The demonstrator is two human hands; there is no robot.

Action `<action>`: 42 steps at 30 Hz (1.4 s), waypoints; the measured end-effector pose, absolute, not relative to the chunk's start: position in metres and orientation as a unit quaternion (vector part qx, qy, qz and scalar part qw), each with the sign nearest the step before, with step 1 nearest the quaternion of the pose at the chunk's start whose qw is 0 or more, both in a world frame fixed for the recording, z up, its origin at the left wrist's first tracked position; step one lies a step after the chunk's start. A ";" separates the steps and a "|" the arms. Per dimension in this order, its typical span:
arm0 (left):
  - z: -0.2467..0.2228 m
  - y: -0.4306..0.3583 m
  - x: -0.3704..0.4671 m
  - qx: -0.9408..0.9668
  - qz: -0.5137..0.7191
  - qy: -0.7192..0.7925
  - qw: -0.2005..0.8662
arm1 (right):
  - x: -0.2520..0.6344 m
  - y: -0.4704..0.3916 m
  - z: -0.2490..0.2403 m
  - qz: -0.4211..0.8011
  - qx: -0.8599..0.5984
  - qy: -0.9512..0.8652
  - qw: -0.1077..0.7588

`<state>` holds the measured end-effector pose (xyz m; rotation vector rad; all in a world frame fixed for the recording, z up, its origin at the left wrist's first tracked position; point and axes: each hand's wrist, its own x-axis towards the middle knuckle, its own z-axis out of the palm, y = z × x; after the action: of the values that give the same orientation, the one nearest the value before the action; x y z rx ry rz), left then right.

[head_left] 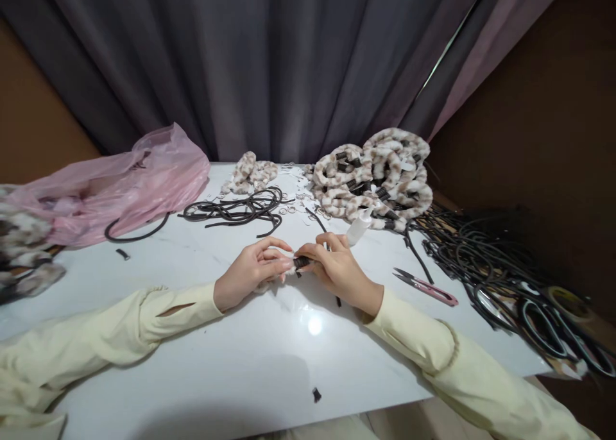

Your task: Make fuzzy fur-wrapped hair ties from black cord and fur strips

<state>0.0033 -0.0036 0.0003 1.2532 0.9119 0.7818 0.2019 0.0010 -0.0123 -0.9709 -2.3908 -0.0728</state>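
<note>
My left hand (255, 270) pinches the end of a white fluffy plush piece (290, 272), just above the table. The fingers of my right hand (341, 270) are closed on a short black ribbed piece (301, 262) that joins the plush. Both hands meet in the middle of the table, and the fingers partly cover the work. A thin dark cord (338, 301) passes beneath my right hand. A small white bottle (359, 227) stands just behind that hand.
Pink-handled thread snips (426, 286) lie to the right, near heaped black cords (481, 241). Brown-and-white plush loops (399, 151) are piled behind. Loose black cords (235, 209) and a pink plastic bag (120, 183) are left. A small black scrap (316, 394) lies near the front edge.
</note>
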 end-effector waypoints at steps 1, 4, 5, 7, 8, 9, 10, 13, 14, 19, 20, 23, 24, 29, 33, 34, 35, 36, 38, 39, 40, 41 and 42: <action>0.000 -0.002 0.003 0.549 0.338 0.398 0.653 | 0.202 0.000 -0.012 -0.045 -0.365 -0.889 0.274; -0.001 0.001 0.002 0.544 0.327 0.392 0.666 | 0.201 -0.001 -0.013 -0.069 -0.359 -0.885 0.289; -0.001 0.001 0.002 0.543 0.324 0.395 0.667 | 0.200 -0.002 -0.013 -0.073 -0.357 -0.883 0.297; -0.001 0.001 0.000 0.546 0.318 0.403 0.662 | 0.200 -0.003 -0.013 -0.071 -0.364 -0.876 0.308; -0.001 0.001 0.000 0.555 0.317 0.406 0.653 | 0.200 -0.004 -0.013 -0.068 -0.375 -0.870 0.312; -0.001 0.000 0.000 0.572 0.319 0.405 0.638 | 0.200 -0.005 -0.012 -0.067 -0.389 -0.863 0.316; -0.001 -0.001 -0.001 0.596 0.327 0.401 0.614 | 0.199 -0.006 -0.011 -0.069 -0.401 -0.855 0.321; -0.001 -0.004 -0.001 0.683 0.369 0.364 0.515 | 0.200 -0.010 -0.009 -0.099 -0.404 -0.845 0.336; -0.001 -0.004 -0.001 0.707 0.381 0.349 0.483 | 0.200 -0.011 -0.008 -0.110 -0.395 -0.846 0.340; -0.004 -0.005 0.000 0.772 0.403 0.307 0.383 | 0.199 -0.013 -0.010 -0.105 -0.363 -0.853 0.360; -0.004 -0.004 0.000 0.775 0.403 0.307 0.378 | 0.198 -0.012 -0.010 -0.101 -0.358 -0.853 0.367; -0.005 -0.004 -0.001 0.777 0.397 0.311 0.376 | 0.197 -0.011 -0.012 -0.089 -0.341 -0.850 0.392; -0.005 -0.004 -0.001 0.777 0.396 0.312 0.377 | 0.197 -0.010 -0.012 -0.086 -0.336 -0.848 0.400; -0.005 -0.004 -0.001 0.772 0.394 0.311 0.390 | 0.195 -0.009 -0.012 -0.072 -0.325 -0.846 0.416; -0.005 -0.003 -0.001 0.769 0.392 0.313 0.397 | 0.196 -0.010 -0.013 -0.077 -0.315 -0.849 0.416; -0.005 -0.003 -0.001 0.769 0.392 0.314 0.397 | 0.196 -0.010 -0.013 -0.080 -0.313 -0.852 0.413; -0.005 -0.003 -0.001 0.768 0.392 0.315 0.397 | 0.196 -0.011 -0.013 -0.083 -0.310 -0.854 0.409; -0.005 -0.003 -0.001 0.767 0.392 0.315 0.398 | 0.196 -0.011 -0.014 -0.086 -0.308 -0.856 0.405; -0.005 -0.003 -0.001 0.765 0.390 0.316 0.403 | 0.196 -0.011 -0.014 -0.090 -0.305 -0.858 0.402; -0.005 -0.003 -0.001 0.764 0.389 0.316 0.407 | 0.196 -0.011 -0.014 -0.092 -0.304 -0.858 0.403; -0.005 -0.003 -0.001 0.763 0.388 0.316 0.410 | 0.196 -0.011 -0.014 -0.093 -0.304 -0.857 0.405; -0.005 -0.003 -0.001 0.762 0.386 0.317 0.412 | 0.196 -0.011 -0.014 -0.093 -0.304 -0.857 0.407; -0.005 -0.003 -0.001 0.761 0.385 0.319 0.413 | 0.196 -0.011 -0.014 -0.093 -0.303 -0.856 0.408</action>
<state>-0.0011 -0.0035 -0.0048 1.9141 0.8026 0.9683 0.1958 -0.0105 -0.0136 -0.7644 -2.1570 -0.2332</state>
